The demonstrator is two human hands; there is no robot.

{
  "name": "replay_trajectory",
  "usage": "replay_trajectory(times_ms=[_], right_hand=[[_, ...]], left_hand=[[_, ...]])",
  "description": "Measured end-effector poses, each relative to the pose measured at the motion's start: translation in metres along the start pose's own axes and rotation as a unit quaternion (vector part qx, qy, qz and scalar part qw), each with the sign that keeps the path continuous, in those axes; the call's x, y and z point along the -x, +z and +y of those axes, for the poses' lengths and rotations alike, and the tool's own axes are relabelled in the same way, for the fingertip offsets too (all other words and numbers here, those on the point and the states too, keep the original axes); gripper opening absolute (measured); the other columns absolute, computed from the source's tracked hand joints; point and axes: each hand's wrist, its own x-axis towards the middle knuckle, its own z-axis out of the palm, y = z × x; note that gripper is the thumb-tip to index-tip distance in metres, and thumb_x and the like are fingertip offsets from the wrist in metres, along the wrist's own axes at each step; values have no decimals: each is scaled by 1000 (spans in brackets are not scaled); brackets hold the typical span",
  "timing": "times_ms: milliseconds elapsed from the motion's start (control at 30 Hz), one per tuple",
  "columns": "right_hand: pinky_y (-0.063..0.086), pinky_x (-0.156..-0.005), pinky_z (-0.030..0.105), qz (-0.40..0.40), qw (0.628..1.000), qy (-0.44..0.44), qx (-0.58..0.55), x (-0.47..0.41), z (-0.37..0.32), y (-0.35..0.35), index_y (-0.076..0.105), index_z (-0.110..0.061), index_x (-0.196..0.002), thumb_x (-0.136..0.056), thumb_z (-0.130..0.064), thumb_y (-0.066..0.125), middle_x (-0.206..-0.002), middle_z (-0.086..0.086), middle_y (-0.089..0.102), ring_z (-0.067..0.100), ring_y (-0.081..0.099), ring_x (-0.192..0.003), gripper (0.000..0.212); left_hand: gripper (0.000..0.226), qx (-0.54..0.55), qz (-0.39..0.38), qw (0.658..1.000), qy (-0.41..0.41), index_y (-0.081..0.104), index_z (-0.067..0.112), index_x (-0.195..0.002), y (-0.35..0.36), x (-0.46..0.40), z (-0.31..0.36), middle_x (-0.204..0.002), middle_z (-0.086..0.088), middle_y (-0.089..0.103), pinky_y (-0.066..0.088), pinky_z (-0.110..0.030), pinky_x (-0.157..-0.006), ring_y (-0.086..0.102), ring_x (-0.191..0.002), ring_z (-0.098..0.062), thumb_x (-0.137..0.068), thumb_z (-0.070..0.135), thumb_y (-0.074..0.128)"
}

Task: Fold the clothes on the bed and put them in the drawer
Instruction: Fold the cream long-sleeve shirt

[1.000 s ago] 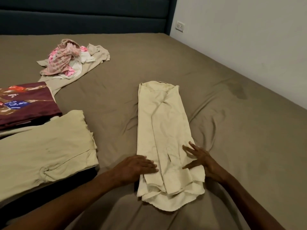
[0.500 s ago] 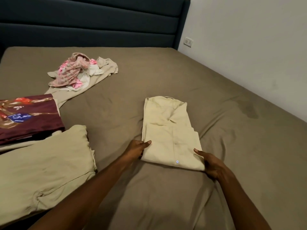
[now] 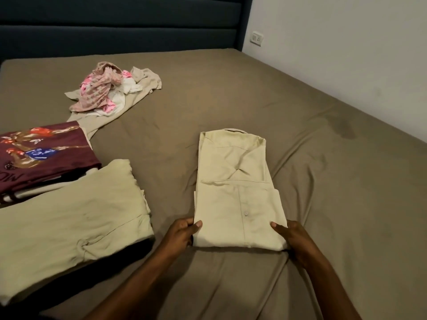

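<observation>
A cream button shirt (image 3: 233, 188) lies folded on the brown bed (image 3: 323, 181), its lower half doubled up over the upper half. My left hand (image 3: 182, 234) pinches the near left corner of the fold, thumb on top. My right hand (image 3: 291, 239) grips the near right corner, thumb on the cloth and fingers underneath. Both forearms reach in from the bottom edge. No drawer is in view.
A folded cream garment (image 3: 69, 218) lies at the left, with a folded maroon printed cloth (image 3: 41, 155) behind it. A loose heap of pink, white and beige clothes (image 3: 108, 91) sits further back. A dark headboard (image 3: 115, 24) and a white wall (image 3: 346, 54) bound the bed.
The shirt's lower end was folded up over the rest, halving its length. Both hands shifted from pressing flat on the cloth to gripping the near corners of the fold.
</observation>
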Motion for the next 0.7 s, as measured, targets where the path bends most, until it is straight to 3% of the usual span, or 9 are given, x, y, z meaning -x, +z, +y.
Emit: replay_trajectory(times_ms=[100, 200, 300, 400, 467, 600, 700], right_hand=[[59, -61, 28, 15, 1000, -14, -22, 46, 15, 10, 73, -2, -113, -98, -12, 68, -101, 12, 79, 26, 78, -89, 19], [58, -59, 28, 22, 999, -17, -34, 80, 26, 15, 73, -4, -114, -100, -15, 65, -102, 12, 79, 26, 78, -90, 19], [58, -57, 33, 33, 999, 2, -28, 105, 39, 19, 73, -4, -115, -101, -23, 64, -101, 13, 79, 31, 78, -88, 25], [55, -56, 37, 54, 997, 51, -3, 119, 45, 18, 74, -4, -105, -99, -40, 65, -92, 17, 79, 34, 76, -74, 38], [55, -63, 36, 40, 996, 84, -4, 125, 43, 16, 74, -5, -103, -100, -45, 61, -91, 13, 79, 30, 76, -78, 42], [57, -72, 39, 58, 992, 108, 8, 126, 47, 9, 72, -11, -106, -99, -56, 56, -96, 8, 80, 30, 74, -94, 48], [56, -76, 37, 88, 995, 51, -3, 118, 45, 5, 76, -16, -106, -105, -47, 52, -99, 4, 80, 24, 75, -96, 40]], left_hand=[[16, 21, 0, 999, -28, 80, 6, -98, -5, 35, -10, -102, -14, 77, 59, -31, -73, 74, -91, -26, -97, 8, 64], [15, -13, -7, 999, -45, 79, 6, -95, -5, 66, -5, -88, -6, 78, 54, -24, -60, 73, -75, -16, -96, 5, 64], [14, -46, -28, 995, -89, 81, 14, -86, -11, 79, -7, -75, -4, 73, 45, -26, -58, 66, -62, -15, -78, 23, 73], [31, -53, -25, 992, -116, 76, 17, -108, -11, 91, -14, -92, -4, 78, 50, -32, -68, 73, -77, -22, -89, 41, 74], [44, -71, -28, 991, -106, 75, 14, -109, -10, 97, -21, -98, -8, 79, 51, -35, -72, 75, -87, -26, -88, 53, 73], [68, -143, -20, 988, -55, 74, 8, -90, -14, 101, -26, -84, -8, 77, 43, -31, -63, 68, -72, -22, -74, 73, 67], [57, -204, 48, 978, -2, 55, 18, -62, -19, 98, -31, -61, 2, 56, 34, -32, -61, 52, -57, -15, -77, 73, 62]])
